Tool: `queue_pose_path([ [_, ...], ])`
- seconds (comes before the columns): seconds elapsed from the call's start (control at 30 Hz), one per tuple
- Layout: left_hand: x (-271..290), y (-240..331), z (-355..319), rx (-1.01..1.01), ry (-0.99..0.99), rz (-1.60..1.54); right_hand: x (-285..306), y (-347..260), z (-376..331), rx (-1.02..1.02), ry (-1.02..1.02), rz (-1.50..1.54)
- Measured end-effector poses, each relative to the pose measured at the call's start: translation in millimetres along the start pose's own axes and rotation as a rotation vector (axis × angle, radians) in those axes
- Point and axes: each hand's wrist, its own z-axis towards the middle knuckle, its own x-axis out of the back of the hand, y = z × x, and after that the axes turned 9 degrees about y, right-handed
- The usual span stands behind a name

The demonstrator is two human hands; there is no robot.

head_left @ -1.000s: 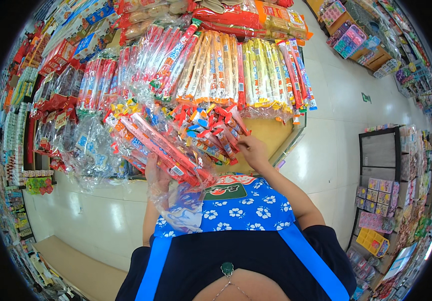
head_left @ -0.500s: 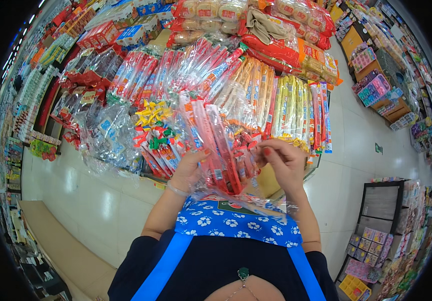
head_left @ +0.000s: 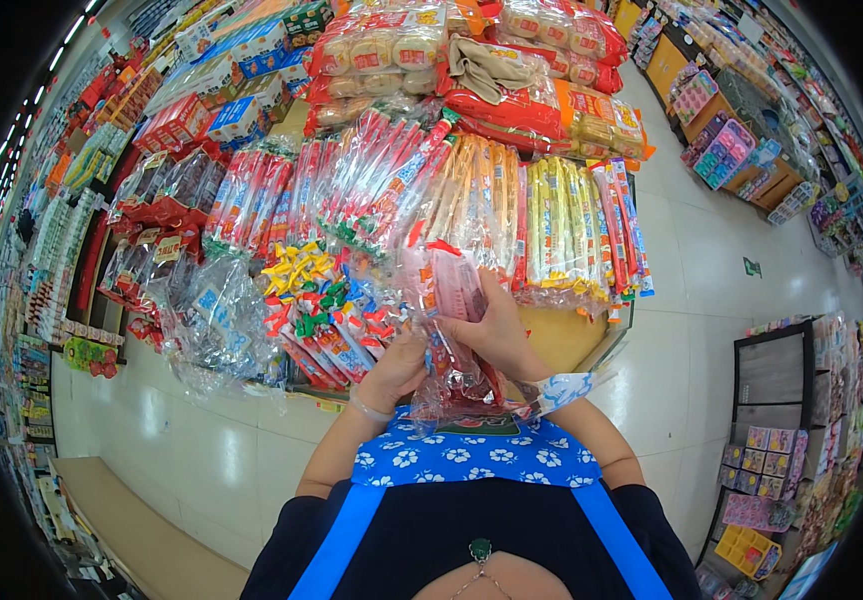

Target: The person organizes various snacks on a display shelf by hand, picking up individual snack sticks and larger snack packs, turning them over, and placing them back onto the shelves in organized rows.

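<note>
In front of my waist, a clear plastic bag of red stick packs (head_left: 454, 285) stands roughly upright between my two hands. Its left lower side is gripped by my left hand (head_left: 397, 370), fingers closed. My right hand (head_left: 499, 333) is wrapped around the right side, thumb lying across the front. Loose clear film hangs from the bag's lower end, over my blue flowered apron (head_left: 471, 460). Just left of the bag lie loose stick packs (head_left: 336, 340) with red, green and yellow ends. Beyond it sit bundled orange stick packs (head_left: 481, 185) and yellow ones (head_left: 568, 225).
A crumpled clear plastic bag (head_left: 216, 310) hangs at the display's left edge. Large red bags of round food (head_left: 381, 50) and a beige cloth (head_left: 488, 68) lie at the back. A black-framed rack (head_left: 773, 390) stands right; a tan bench (head_left: 141, 530) is lower left.
My right hand has moved left from beside the bag and closed around it. The bag's contents look gathered into a narrower bundle. The view has shifted slightly.
</note>
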Motion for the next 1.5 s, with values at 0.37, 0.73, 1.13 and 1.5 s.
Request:
queue_pose_path([
  [0.37,-54,9,8,0.046,0.236,0.122,16,7,0,-0.13,-0.194,0.305],
  [0.73,-21,77,4,-0.422,0.533,-0.08,121,-18,3,0.22,0.322,1.069],
  [1.13,99,269,13,-0.919,0.775,-0.359,215,-17,-14,0.411,0.358,1.339],
  [1.5,35,233,12,-1.623,1.33,0.767,136,53,-33,-0.057,0.517,0.564],
])
